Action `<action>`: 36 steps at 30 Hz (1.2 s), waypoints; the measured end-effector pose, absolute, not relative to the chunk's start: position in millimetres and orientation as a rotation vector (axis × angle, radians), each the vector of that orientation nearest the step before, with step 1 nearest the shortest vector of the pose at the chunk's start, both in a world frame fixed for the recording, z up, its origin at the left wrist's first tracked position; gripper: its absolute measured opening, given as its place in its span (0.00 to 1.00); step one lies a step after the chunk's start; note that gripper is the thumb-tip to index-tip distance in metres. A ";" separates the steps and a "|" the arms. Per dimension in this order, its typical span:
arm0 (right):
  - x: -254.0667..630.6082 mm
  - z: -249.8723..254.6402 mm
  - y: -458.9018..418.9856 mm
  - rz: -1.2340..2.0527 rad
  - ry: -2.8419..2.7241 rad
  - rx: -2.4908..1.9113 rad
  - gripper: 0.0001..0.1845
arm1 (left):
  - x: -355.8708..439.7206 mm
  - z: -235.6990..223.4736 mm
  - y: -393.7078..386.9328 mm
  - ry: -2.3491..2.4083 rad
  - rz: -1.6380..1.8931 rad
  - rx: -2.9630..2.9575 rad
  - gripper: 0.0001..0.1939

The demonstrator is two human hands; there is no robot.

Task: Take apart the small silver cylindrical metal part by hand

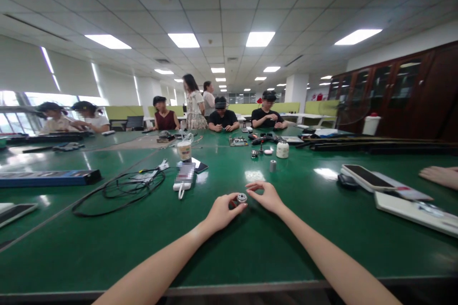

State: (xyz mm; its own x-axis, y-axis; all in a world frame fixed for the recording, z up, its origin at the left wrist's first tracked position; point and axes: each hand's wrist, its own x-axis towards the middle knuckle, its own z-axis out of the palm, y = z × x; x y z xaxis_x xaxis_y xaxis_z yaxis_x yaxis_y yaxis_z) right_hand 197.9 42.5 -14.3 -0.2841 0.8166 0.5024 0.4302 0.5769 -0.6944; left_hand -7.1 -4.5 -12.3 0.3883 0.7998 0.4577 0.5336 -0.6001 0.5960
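Note:
Low over the green table, my left hand (222,210) grips a small round silver metal part (242,198) between thumb and fingers. A dark hole shows in the middle of its upper face. Just to the right, my right hand (265,195) has its fingers curved and its thumb apart, with nothing visible between them. Farther off on the table stands a small grey metal cylinder (273,166). Behind it are a little metal piece (254,154) and a white patterned jar (282,149).
A green table (229,262) spreads around me. Leftward lie a coiled black cable (118,195), a power bank (184,176) and a drink cup (184,149). White trays (411,207) sit at right, near another person's hand (440,175). Several people sit or stand across the table.

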 end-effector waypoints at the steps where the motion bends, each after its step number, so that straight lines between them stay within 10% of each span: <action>1: 196.6 -11.1 40.6 0.538 -1.879 -0.978 0.10 | -7.2 -12.6 -4.3 1.161 1.047 2.301 0.18; 36: 170.2 -11.1 13.2 0.374 -1.785 -0.791 0.05 | 1.5 -17.5 0.4 1.142 1.142 2.253 0.14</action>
